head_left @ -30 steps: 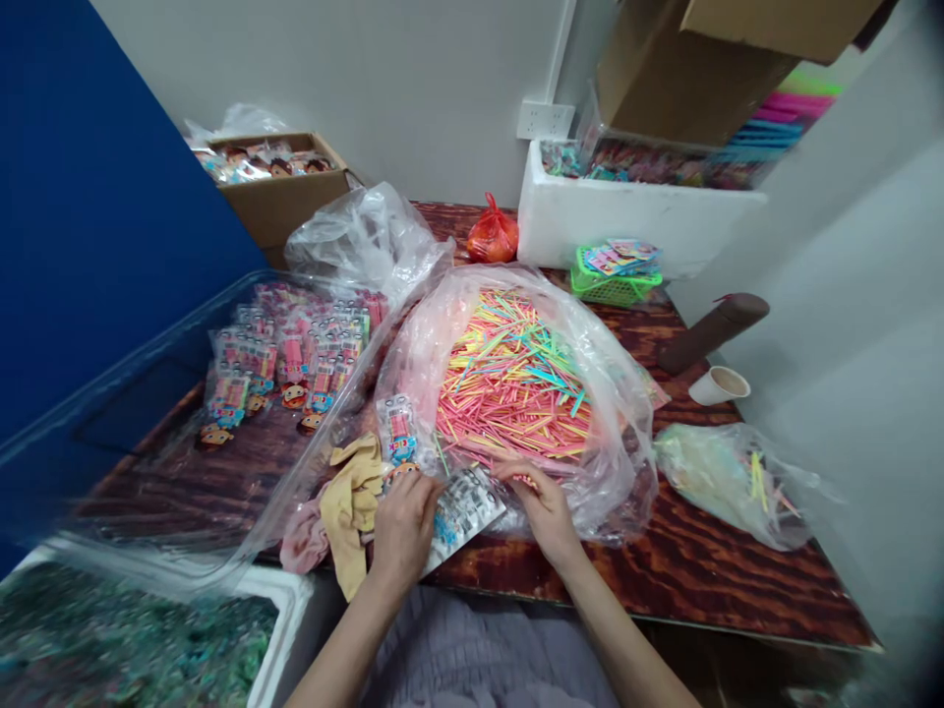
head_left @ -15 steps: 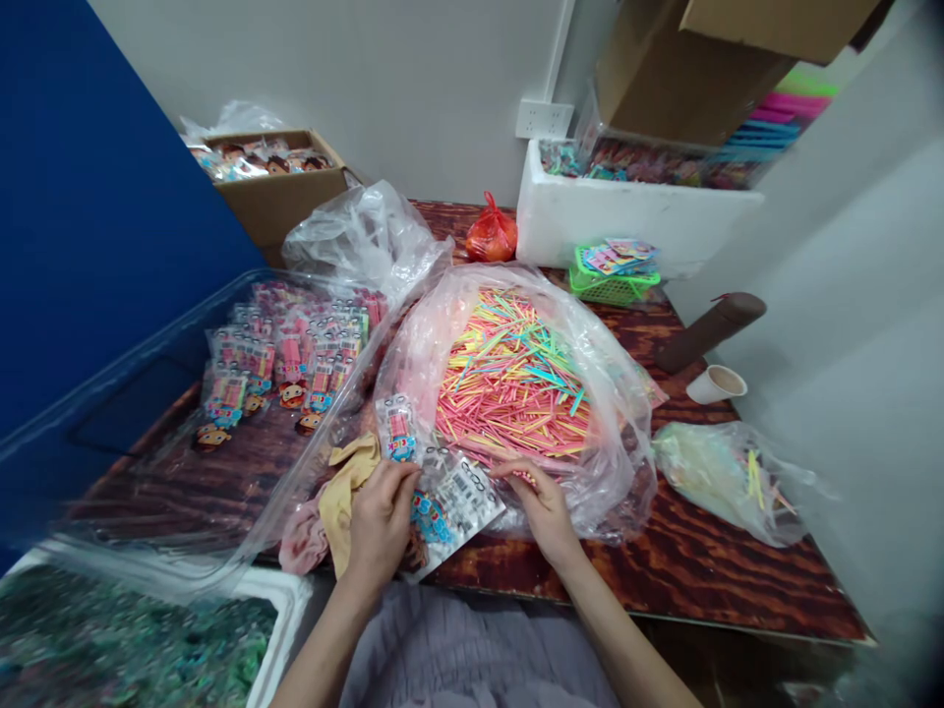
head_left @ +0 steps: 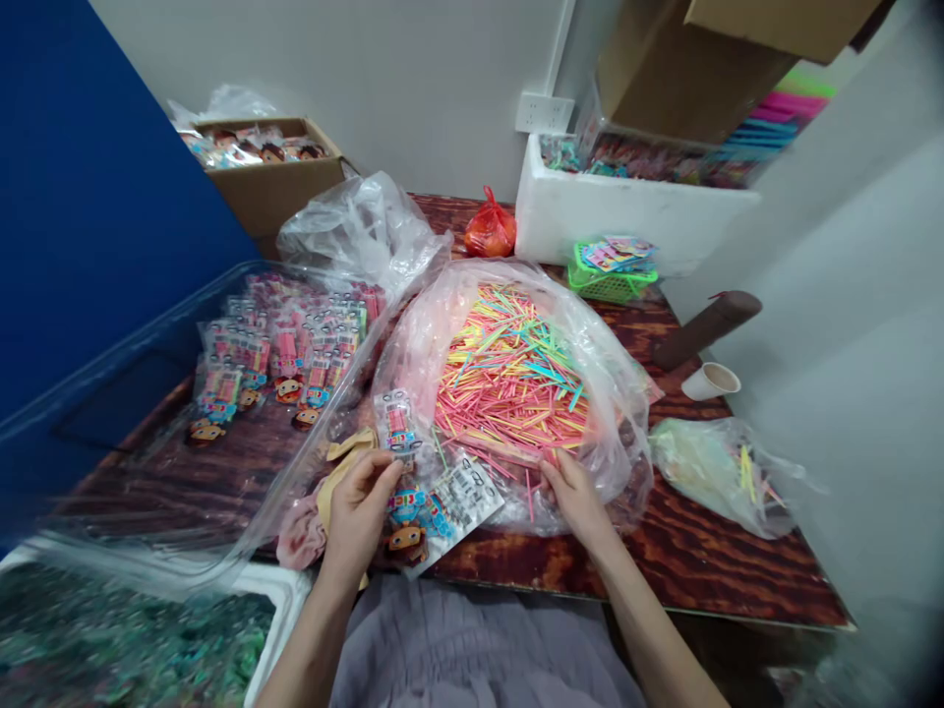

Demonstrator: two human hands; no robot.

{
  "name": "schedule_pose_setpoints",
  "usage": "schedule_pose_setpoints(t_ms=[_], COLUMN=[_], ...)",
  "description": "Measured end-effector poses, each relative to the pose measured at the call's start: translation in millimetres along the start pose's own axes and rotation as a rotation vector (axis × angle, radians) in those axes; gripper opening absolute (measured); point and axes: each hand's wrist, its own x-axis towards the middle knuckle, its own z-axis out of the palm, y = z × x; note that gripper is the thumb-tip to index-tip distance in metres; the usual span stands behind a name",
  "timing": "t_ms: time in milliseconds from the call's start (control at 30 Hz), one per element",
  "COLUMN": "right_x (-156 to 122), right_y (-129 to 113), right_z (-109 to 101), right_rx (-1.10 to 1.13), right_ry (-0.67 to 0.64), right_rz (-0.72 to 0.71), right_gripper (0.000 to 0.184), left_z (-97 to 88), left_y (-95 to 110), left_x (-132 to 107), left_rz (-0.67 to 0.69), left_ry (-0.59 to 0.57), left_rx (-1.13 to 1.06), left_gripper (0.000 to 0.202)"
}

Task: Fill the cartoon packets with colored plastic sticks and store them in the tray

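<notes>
My left hand [head_left: 361, 506] pinches the top edge of a small clear packet [head_left: 405, 506] with blue lettering and a cartoon face. Under and beside it lie more flat printed packets [head_left: 468, 497]. Another packet, filled with pink sticks [head_left: 398, 418], rests just above my left fingers. At the front edge of a heap of thin coloured sticks [head_left: 508, 383], my right hand [head_left: 579, 497] has thumb and fingers closed on pink sticks; how many is hidden. The heap lies in a large open plastic bag [head_left: 616, 393]. A few loose sticks lie over the bag's front edge.
Filled packets [head_left: 287, 344] lie in a clear bin [head_left: 295, 482] on the left. Cloths [head_left: 302, 531] are beside my left hand. To the right are a tied bag [head_left: 689, 467], paper cup [head_left: 709, 382] and dark bottle [head_left: 708, 329]. Behind stand a green basket [head_left: 609, 285] and foam box [head_left: 634, 211].
My right hand has moved right to the front of the heap; the pinch of sticks it held is no longer visible. My left hand has shifted slightly left and up, raising the packet's top edge.
</notes>
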Motion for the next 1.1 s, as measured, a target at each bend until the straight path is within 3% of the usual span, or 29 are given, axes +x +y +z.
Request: schedule_pose_setpoints(t_ms=[100, 167, 267, 333, 400, 500, 633, 767, 867, 967, 1100], right_x=[-4, -7, -6, -2, 2, 5, -2, 1, 15, 31, 37], right_y=[-10, -21, -29, -24, -15, -9, -27, -58, -81, -107, -134], right_z=[1, 7, 14, 11, 4, -6, -4, 6, 11, 18, 33], right_rx=[-0.480, -0.706, -0.839, -0.792, -0.600, -0.011, 0.688, 0.950, 1.099, 1.279, 1.369], right_ry=[-0.096, -0.168, -0.240, -0.277, -0.286, -0.279, -0.331, -0.390, -0.354, -0.283, -0.302], right_rz=[0.037, 0.087, 0.120, 0.125, 0.136, 0.209, 0.287, 0.302, 0.229, 0.139, 0.120], right_gripper=[0.017, 0.016, 0.017, 0.014, 0.011, 0.016, 0.028, 0.029, 0.020, 0.016, 0.014], left_z=[2.6, 4.8, 6.6, 6.5, 6.0, 5.2, 6.5, 10.6, 14.8, 19.5, 24.4], left_y=[2, 5, 9, 8, 6, 2, 3, 8, 11, 13, 17], left_x=[-1, -2, -3, -4, -6, -8, -9, -9, -11, -13, -15], left_rz=[-0.116, -0.105, -0.006, 0.042, 0.033, -0.018, 0.057, 0.147, 0.189, 0.181, 0.133], left_ry=[-0.017, -0.043, -0.096, -0.133, -0.131, -0.083, -0.057, -0.114, -0.160, -0.178, -0.205], left_rx=[-0.075, -0.027, 0.095, 0.144, 0.155, 0.142, 0.184, 0.193, 0.184, 0.172, 0.123], left_gripper=[0.021, 0.024, 0.027, 0.023, 0.018, 0.017, 0.019, 0.020, 0.020, 0.019, 0.020])
